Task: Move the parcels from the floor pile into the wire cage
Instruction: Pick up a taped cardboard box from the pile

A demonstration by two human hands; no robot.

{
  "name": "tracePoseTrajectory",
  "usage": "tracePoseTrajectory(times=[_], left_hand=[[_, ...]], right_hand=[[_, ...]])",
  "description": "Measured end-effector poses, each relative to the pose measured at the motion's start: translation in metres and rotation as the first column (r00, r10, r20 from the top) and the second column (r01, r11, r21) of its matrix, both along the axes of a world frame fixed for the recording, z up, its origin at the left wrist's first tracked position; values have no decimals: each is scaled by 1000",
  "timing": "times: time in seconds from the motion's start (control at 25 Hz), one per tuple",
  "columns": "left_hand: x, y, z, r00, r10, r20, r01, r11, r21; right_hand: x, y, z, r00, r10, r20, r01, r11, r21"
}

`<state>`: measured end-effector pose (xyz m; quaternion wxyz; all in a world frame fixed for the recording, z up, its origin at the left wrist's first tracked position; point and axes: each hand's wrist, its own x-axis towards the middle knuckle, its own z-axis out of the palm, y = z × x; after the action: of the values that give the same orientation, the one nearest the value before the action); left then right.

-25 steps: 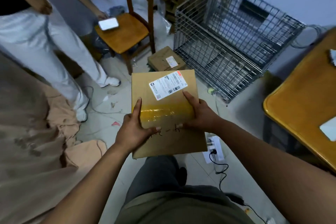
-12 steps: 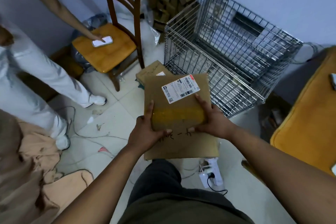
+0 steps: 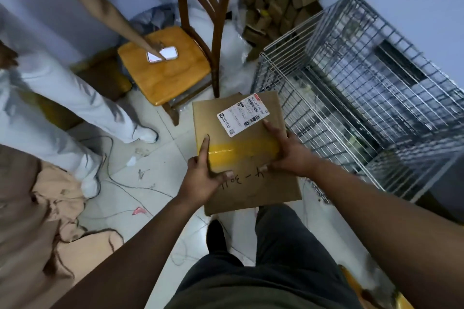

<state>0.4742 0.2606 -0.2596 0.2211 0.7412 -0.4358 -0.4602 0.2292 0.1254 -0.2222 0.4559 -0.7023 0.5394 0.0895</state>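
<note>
Both hands carry one parcel point(image 3: 246, 150) in mid-air above the floor, just left of the cage point(image 3: 364, 98); this looks like the transfer step, parcel not in yet. Left hand point(image 3: 200, 178) grips the left edge, thumb on top, index straight along the side. Right hand point(image 3: 288, 155) grips the right edge, thumb on top; other fingers hidden beneath. Next, probably: swing right, clear the cage rim, lower inside.

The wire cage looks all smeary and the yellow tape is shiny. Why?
In the head view, the silver wire cage smears with motion blur toward the right edge; the flat brown cardboard parcel, gripped by left hand and right hand, looks sharper; same view, the glossy yellow tape band catches a pale glare near its left end.
</note>
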Motion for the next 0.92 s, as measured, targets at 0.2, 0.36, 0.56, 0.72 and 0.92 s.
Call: tracePoseTrajectory(times=[0.2, 0.36, 0.56, 0.72, 0.92], left_hand=[[-16, -81, -59, 975, 219, 41, -219, 976, 11], [-26, -153, -141, 931, 365, 31, -366, 926, 95], [-11, -221, -273, 916, 400, 21, -398, 907, 139], [9, -271, -374, 933, 358, 24, -358, 927, 112], [7, -295, -460, 916, 402, 6, -395, 895, 207]], right_hand=[[13, -102, -77, 998, 51, 40, -53, 998, 29], [31, -179, -176, 992, 123, -30, -123, 992, 14], [60, -255, -307, 981, 169, -98, -164, 985, 57], [76, -303, -399, 972, 184, -145, -185, 983, 4], [84, -319, -477, 934, 296, -201, -308, 951, -31]])
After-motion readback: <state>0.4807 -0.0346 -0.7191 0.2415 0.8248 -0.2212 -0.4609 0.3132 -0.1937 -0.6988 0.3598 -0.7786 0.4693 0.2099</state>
